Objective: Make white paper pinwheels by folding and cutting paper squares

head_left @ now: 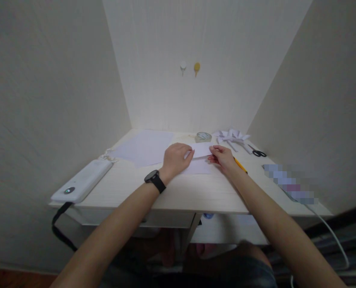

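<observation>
A small sheet of white paper [201, 149] is stretched between my two hands, just above the desk. My left hand [177, 158], with a black watch [155, 179] on its wrist, pinches the left end with curled fingers. At the right end, my right hand [221, 157] grips the paper between thumb and fingers. Under it another piece of white paper [198, 167] lies on the desk. Close beside my right hand is a yellow and black pen-like tool [241, 165], partly hidden by the wrist. Behind the held paper sits a roll of clear tape [203, 137].
Larger white sheets [145, 146] lie at the back left. Folded paper strips [232, 137] and black-handled scissors [259, 153] are at the back right. A white device [83, 182] with a black strap rests at the left edge, a blurred-out phone-like device [289, 184] with a cable at the right.
</observation>
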The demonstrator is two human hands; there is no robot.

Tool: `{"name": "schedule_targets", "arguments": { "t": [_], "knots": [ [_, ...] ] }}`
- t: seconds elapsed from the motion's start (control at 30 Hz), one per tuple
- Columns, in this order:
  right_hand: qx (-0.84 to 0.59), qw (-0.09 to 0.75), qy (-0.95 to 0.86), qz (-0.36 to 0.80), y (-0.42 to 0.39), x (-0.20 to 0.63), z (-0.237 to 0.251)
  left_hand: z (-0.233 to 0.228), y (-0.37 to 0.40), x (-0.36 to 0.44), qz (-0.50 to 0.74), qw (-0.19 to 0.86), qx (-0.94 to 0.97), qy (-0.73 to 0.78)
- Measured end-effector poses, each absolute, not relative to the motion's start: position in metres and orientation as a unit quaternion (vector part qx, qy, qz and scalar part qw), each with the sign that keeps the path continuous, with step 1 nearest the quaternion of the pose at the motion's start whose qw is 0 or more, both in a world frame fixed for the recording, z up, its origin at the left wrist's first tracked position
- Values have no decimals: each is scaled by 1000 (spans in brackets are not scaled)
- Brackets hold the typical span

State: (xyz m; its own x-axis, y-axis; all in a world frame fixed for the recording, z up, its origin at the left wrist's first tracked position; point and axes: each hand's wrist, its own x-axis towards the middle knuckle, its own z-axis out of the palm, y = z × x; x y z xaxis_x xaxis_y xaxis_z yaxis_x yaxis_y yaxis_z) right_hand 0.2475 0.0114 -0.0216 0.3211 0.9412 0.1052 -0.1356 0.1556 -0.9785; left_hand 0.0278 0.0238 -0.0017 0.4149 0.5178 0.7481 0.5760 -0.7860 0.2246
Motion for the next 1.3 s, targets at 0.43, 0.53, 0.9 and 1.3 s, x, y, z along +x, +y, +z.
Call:
{"name": "schedule_targets", "arguments": {
  "t": [0.43,0.53,0.9,1.3],
  "knots": [
    [-469,625,-436,448,8,246,-18,-17,59,25,-436,-400,-718,-366],
    [-473,627,-430,446,7,245,-18,-21,60,27,-432,-465,-698,-333],
    [-475,685,-373,409,9,247,-16,-15,51,30,-439,-551,-629,-330],
    [-418,606,-516,438,-2,253,-7,-10,58,25,-448,-523,-605,-400]
  ]
}}
